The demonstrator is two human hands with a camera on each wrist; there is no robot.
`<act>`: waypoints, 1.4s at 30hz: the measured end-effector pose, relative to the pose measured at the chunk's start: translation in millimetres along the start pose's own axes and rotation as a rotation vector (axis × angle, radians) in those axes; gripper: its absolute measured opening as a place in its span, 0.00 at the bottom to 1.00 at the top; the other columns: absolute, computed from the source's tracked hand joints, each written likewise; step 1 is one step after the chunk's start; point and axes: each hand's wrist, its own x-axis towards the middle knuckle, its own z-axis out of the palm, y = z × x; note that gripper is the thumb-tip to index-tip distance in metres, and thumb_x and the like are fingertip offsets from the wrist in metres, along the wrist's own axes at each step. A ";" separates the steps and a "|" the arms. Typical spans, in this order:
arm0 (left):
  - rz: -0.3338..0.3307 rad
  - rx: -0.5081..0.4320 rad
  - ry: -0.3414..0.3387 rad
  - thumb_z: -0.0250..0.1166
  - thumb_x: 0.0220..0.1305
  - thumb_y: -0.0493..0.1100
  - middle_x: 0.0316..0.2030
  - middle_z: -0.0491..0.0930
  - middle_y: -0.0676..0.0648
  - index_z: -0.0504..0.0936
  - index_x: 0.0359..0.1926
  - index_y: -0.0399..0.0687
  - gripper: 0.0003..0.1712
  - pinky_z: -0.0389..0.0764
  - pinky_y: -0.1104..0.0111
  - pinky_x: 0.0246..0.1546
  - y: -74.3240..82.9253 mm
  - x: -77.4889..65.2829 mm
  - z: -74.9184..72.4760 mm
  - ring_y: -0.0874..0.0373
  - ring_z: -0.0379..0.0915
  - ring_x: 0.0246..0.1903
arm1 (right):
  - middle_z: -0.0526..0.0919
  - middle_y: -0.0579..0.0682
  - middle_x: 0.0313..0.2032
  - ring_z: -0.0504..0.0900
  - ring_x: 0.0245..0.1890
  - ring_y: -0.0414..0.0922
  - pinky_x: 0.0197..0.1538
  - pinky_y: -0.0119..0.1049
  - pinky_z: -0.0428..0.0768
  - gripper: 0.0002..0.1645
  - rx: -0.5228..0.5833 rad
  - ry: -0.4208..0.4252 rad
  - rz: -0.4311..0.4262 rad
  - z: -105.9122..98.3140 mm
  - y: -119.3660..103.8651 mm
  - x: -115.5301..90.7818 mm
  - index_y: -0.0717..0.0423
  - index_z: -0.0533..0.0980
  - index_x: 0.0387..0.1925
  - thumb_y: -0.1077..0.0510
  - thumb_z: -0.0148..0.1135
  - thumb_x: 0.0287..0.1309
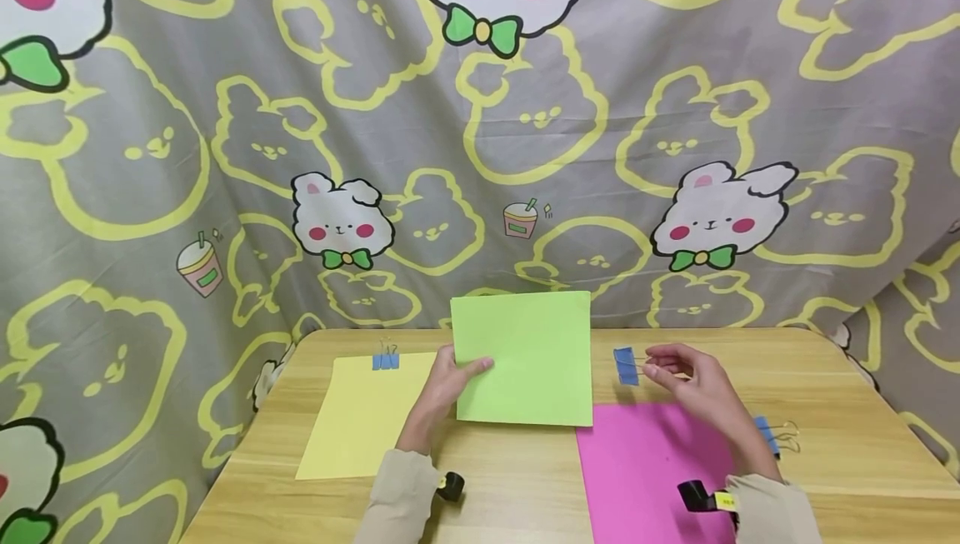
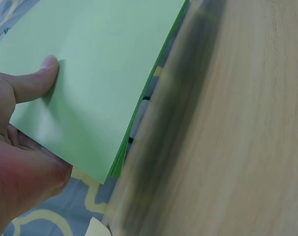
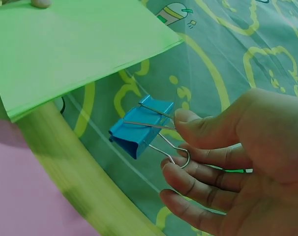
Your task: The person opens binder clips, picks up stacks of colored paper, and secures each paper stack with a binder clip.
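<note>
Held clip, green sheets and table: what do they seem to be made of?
Held clip: likely metal, with a glossy blue body and shiny wire handles. Green sheets: matte paper or thin card, judging by the thin layered edges. Table: smooth, wood or printed laminate; its grain leaves that open.

Head view bright, wrist views dimmer
Left wrist: soft-edged shadow on the table (image 2: 257, 118), one o'clock to six; right wrist: greenish cast.
</note>
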 end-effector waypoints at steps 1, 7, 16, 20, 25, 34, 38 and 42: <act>-0.002 -0.003 -0.001 0.70 0.66 0.38 0.48 0.85 0.43 0.81 0.55 0.38 0.18 0.80 0.58 0.54 -0.3 0.1 0.1 0.53 0.80 0.46 | 0.85 0.57 0.47 0.81 0.42 0.39 0.41 0.30 0.80 0.24 0.014 -0.001 0.001 0.1 0.0 0.3 0.66 0.77 0.58 0.53 0.67 0.69; -0.005 -0.015 -0.006 0.70 0.66 0.37 0.47 0.85 0.43 0.81 0.54 0.36 0.17 0.82 0.60 0.52 -0.1 -0.5 2.9 0.54 0.81 0.43 | 0.85 0.58 0.47 0.82 0.40 0.37 0.41 0.30 0.81 0.23 0.082 0.005 0.000 0.3 1.6 2.8 0.67 0.77 0.58 0.55 0.67 0.69; -0.019 -0.034 -0.007 0.70 0.66 0.37 0.44 0.85 0.43 0.81 0.55 0.34 0.18 0.84 0.61 0.47 3.5 -2.1 9.5 0.55 0.82 0.39 | 0.85 0.60 0.47 0.83 0.40 0.34 0.41 0.29 0.82 0.22 0.151 0.014 -0.019 2.9 -2.2 6.4 0.68 0.78 0.57 0.56 0.66 0.69; -0.024 -0.036 -0.008 0.70 0.66 0.36 0.43 0.86 0.43 0.81 0.54 0.33 0.18 0.84 0.61 0.46 4.3 -1.4 11.5 0.55 0.82 0.38 | 0.86 0.58 0.46 0.83 0.40 0.33 0.43 0.27 0.81 0.21 0.169 0.010 -0.031 5.1 -3.8 8.2 0.68 0.78 0.56 0.57 0.66 0.69; -0.019 -0.026 -0.014 0.70 0.66 0.38 0.44 0.85 0.43 0.81 0.54 0.34 0.18 0.84 0.61 0.47 4.4 -0.5 14.5 0.55 0.82 0.40 | 0.86 0.56 0.45 0.83 0.40 0.34 0.44 0.27 0.82 0.20 0.194 0.012 -0.047 6.1 -4.3 9.8 0.68 0.78 0.56 0.58 0.66 0.69; -0.021 -0.029 -0.030 0.70 0.66 0.38 0.46 0.85 0.44 0.81 0.54 0.36 0.17 0.83 0.61 0.48 7.0 -2.1 16.4 0.54 0.82 0.42 | 0.85 0.61 0.46 0.85 0.42 0.36 0.45 0.30 0.83 0.19 0.232 -0.019 -0.067 7.0 -2.8 9.1 0.69 0.77 0.56 0.59 0.64 0.70; -0.019 -0.030 -0.034 0.70 0.66 0.38 0.46 0.85 0.44 0.82 0.53 0.37 0.17 0.83 0.61 0.49 7.9 -2.9 16.7 0.54 0.82 0.42 | 0.84 0.66 0.48 0.84 0.42 0.33 0.45 0.30 0.83 0.19 0.240 -0.028 -0.067 7.7 -3.0 8.8 0.70 0.77 0.56 0.60 0.64 0.71; -0.018 -0.033 -0.039 0.70 0.66 0.38 0.45 0.86 0.44 0.82 0.53 0.36 0.16 0.83 0.61 0.47 7.4 -3.9 17.4 0.54 0.82 0.41 | 0.84 0.67 0.48 0.84 0.41 0.33 0.45 0.30 0.84 0.19 0.242 -0.024 -0.060 7.9 -4.2 8.3 0.70 0.77 0.55 0.60 0.64 0.71</act>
